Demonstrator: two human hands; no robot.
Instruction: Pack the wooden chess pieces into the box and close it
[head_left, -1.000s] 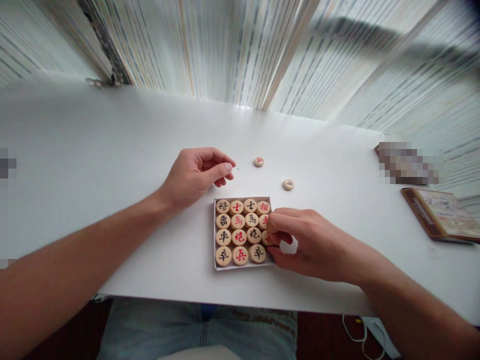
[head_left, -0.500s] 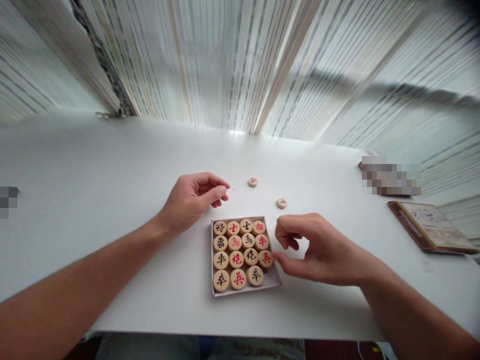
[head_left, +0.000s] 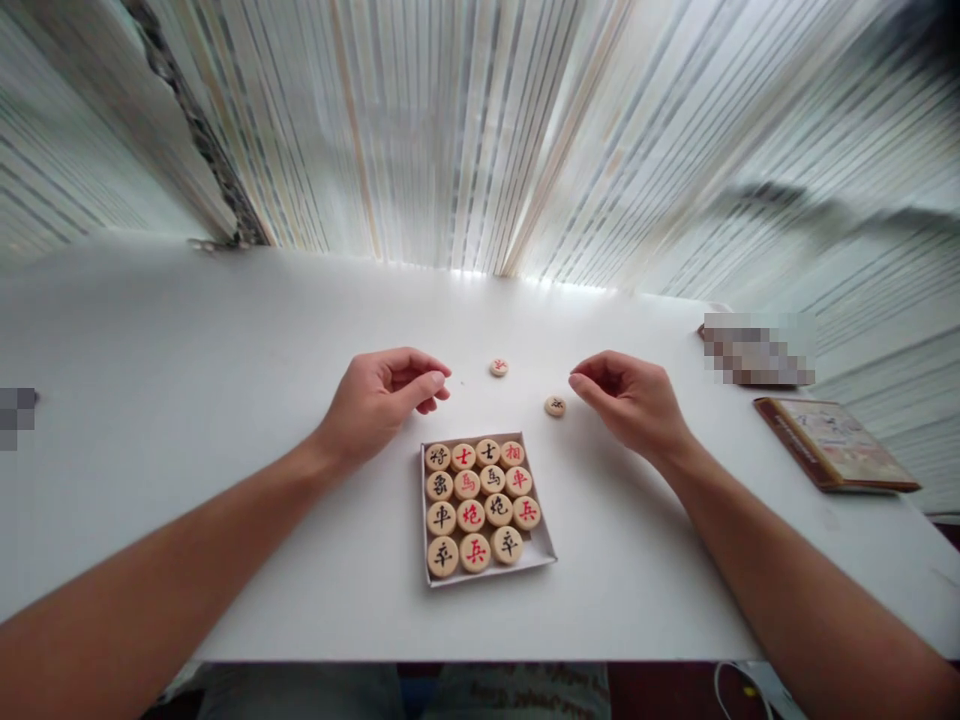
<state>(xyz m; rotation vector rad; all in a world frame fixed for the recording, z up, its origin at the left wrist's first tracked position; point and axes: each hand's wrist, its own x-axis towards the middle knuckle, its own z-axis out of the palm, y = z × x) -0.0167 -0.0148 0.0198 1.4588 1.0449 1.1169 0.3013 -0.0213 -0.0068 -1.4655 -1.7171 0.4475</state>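
A shallow square box [head_left: 540, 550] holds rows of round wooden Chinese chess pieces with red and black characters. The front right corner of its bottom row is bare. Behind the box, a loose black-marked chess piece [head_left: 555, 406] lies on the table, with a red-marked chess piece [head_left: 499, 368] farther back to its left. My right hand [head_left: 626, 395] is just right of the black-marked piece, thumb and index tips together, nothing visible in them. To the left of both loose pieces, my left hand [head_left: 382, 393] hovers loosely curled, thumb against the fingers, with no piece showing.
The white table [head_left: 187, 400] backs onto a striped string curtain [head_left: 420, 130]. A brown-edged flat box or book [head_left: 832, 445] lies at the right, with a partly blurred item [head_left: 757, 350] behind it. A dark object [head_left: 19, 410] sits at the left edge.
My right hand has moved away from the box's right side, back and right to beside the loose black-marked piece; its thumb and index finger have closed. My left hand is nearly still.
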